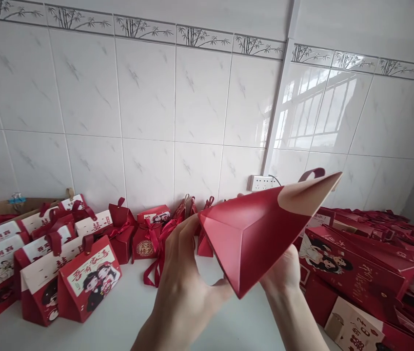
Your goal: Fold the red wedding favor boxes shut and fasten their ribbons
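A white tiled wall, banded with bamboo drawings, rises behind a pale table crowded with red gift boxes. On the right, a pile of boxes lies tilted and overlapping; on the left, a group of boxes stands upright, ribbon loops on top. Between them, a red box is held up above the table, tilted, its folded triangular end toward the viewer and its cream tip pointing up to the right. The left hand pinches that end between thumb and fingers; the right hand supports the box from beneath, its fingers hidden, so how tightly it grips cannot be told. The step in hand appears to be shaping or checking the folded box; the next move seems to call for a light, steady grip that spares the creases. A ribbon loop shows behind the cream tip, near a power strip by the wall.
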The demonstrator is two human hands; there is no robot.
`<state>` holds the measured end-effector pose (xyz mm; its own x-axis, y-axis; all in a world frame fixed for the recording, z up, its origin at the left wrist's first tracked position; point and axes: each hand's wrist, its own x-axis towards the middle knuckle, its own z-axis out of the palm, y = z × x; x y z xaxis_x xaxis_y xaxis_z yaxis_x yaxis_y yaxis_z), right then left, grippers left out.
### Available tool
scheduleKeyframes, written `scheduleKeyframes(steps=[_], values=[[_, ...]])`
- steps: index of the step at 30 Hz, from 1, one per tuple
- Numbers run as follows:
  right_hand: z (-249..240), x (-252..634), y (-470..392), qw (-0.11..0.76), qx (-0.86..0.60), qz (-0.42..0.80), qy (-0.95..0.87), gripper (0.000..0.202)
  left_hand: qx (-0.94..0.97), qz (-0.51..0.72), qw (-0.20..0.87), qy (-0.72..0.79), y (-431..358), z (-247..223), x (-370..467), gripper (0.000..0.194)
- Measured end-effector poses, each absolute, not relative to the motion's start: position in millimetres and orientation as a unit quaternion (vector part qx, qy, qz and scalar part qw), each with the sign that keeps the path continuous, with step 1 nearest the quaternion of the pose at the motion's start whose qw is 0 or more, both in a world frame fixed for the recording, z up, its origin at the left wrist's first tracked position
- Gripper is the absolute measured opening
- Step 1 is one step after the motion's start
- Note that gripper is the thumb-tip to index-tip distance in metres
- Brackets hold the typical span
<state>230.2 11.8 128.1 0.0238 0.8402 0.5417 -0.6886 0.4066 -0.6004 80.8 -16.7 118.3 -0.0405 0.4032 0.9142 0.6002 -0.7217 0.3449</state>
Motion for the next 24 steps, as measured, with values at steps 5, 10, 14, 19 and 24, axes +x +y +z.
scheduleKeyframes(steps=[5, 10, 14, 19, 24], values=[[129, 231, 7, 0.706, -0.123, 0.488, -0.499, 0.032, -0.589, -0.673, -0.329, -0.303, -21, 131, 81, 0.059], [127, 232, -2, 0.739, -0.208, 0.347, -0.539, 0.024, -0.4, -0.547, -0.706, -0.205, -15, 142, 76, 0.041], [130, 233, -11, 0.731, -0.235, 0.316, -0.557, 0.017, -0.319, -0.452, -0.82, -0.148, -9, 143, 75, 0.042], [133, 232, -14, 0.727, -0.237, 0.309, -0.566, 0.012, -0.308, -0.431, -0.839, -0.122, -10, 143, 76, 0.047], [131, 234, -14, 0.734, -0.244, 0.294, -0.562, 0.014, -0.369, -0.486, -0.777, -0.155, -9, 140, 78, 0.043]])
